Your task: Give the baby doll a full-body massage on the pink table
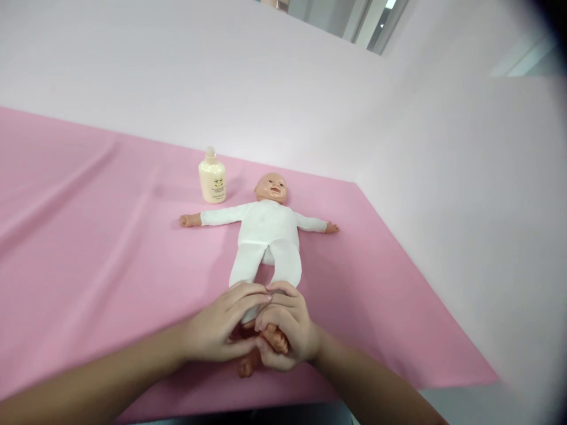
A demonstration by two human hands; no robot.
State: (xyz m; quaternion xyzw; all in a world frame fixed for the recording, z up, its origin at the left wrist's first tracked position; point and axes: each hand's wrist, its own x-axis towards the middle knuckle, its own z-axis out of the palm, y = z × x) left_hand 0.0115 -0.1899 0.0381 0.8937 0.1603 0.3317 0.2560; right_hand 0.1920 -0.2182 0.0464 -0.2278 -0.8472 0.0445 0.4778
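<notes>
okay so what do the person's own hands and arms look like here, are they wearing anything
Both arms are bare up to the frame edge: no sleeves, gloves, watch or bracelet visible. The left hand and right hand show no rings that can be made out, and the nails look short and plain.

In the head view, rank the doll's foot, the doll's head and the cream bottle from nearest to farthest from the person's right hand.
Measured from the right hand:
1. Doll's foot, gripped inside that hand, at the near edge of the pink cloth.
2. Doll's head, straight beyond, past the white-clad body.
3. Cream bottle, standing upright farther back, left of the head.
</notes>
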